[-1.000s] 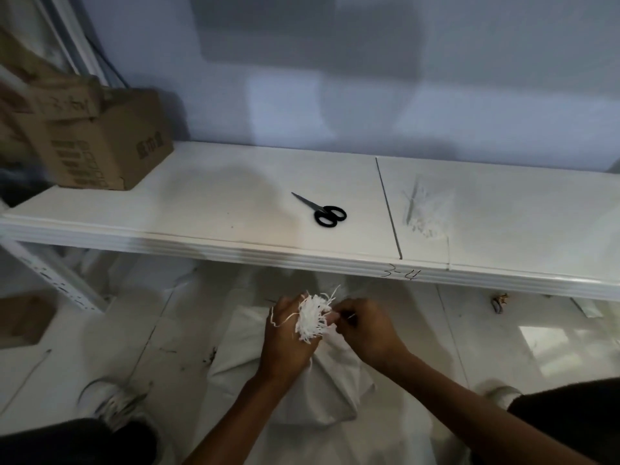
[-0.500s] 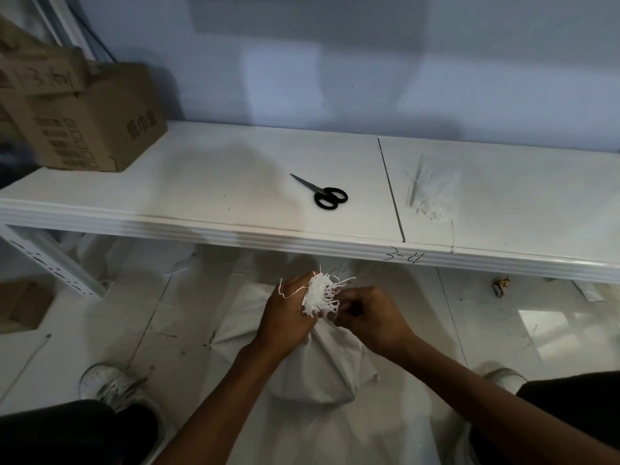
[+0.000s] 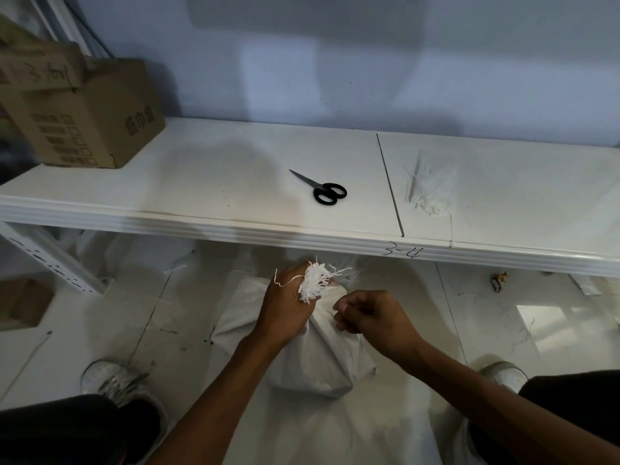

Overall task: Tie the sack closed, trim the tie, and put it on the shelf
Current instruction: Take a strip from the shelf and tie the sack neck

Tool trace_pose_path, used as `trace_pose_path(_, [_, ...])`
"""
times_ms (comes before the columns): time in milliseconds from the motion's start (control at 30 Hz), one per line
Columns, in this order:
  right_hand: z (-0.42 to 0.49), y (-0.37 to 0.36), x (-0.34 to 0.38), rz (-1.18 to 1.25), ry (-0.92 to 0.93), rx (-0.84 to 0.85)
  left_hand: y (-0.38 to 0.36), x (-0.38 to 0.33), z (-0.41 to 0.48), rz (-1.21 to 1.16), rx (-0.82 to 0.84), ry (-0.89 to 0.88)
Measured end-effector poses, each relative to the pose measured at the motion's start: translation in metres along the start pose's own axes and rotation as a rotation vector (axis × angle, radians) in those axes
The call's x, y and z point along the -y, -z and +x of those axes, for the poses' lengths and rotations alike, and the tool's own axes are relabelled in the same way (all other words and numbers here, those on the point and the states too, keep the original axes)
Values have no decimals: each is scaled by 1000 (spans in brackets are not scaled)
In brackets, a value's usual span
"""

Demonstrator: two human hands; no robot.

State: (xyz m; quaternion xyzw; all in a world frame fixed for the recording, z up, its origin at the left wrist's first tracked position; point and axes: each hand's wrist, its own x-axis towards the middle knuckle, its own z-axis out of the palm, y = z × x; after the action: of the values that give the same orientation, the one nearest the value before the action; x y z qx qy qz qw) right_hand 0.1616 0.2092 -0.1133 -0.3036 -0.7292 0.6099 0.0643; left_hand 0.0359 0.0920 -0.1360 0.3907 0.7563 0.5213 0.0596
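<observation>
Sack under both hands

The sack is plain white, its frayed top a brighter white tuft of threads. The shelf is glossy white, with "3-4" handwritten in dark ink on its front edge. The scissors have black handles and dark blades. The bundle of ties is white, nearly lost against the shelf. The cardboard box is brown with dark printed squares and characters. The floor is pale tile with dark scuffs. The wall is bluish grey.
</observation>
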Motion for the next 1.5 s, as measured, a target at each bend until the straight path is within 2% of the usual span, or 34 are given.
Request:
trace_pose_path(100, [-2,-6,7,-26,18,34,0,4,3,90,-31,-67])
trace_pose_path(200, [-6,-16,8,-165,87,42,8,1,7,220,56,-88])
trace_pose_path(267, [-9,-21,7,-226,100,22,20,-7,10,369,132,-51])
trace_pose_path(333, [-12,-23,6,-225,84,14,33,-17,12,506,243,74])
trace_pose_path(400, [-13,-25,6,-183,57,15,49,-24,16,494,383,220])
trace_pose_path(500, [-14,-28,9,-121,0,-5,79,-28,22,312,504,392])
trace_pose_path(567, [-14,-31,12,-78,-40,-22,99,-32,24,253,570,439])
trace_pose_path(667, [-14,-34,17,-55,-51,-31,112,-45,20,336,652,432])
trace_pose_path(800, [-13,-37,20,-78,-44,-69,109,-51,10,455,596,297])
trace_pose_path(900, [-14,-39,20,-90,-48,-90,106,-44,5,494,441,196])
trace_pose_path(1000, [-14,-40,21,-74,-79,-88,103,-41,4,495,282,210])
trace_pose_path(1133, [-11,-41,22,-32,-166,-57,103,-38,0,397,185,315])
trace_pose_path(1200, [-11,-40,25,49,-227,1,104,-32,-2,313,199,461])
trace_pose_path(1333, [-13,-36,30,134,-299,113,100,-38,-6,-106,201,873])
trace_pose_path(1400, [-13,-35,31,126,-314,134,97,-40,-10,-297,245,991])
trace_pose_path(1500, [-11,-37,31,105,-328,162,91,-36,-18,-449,318,1094])
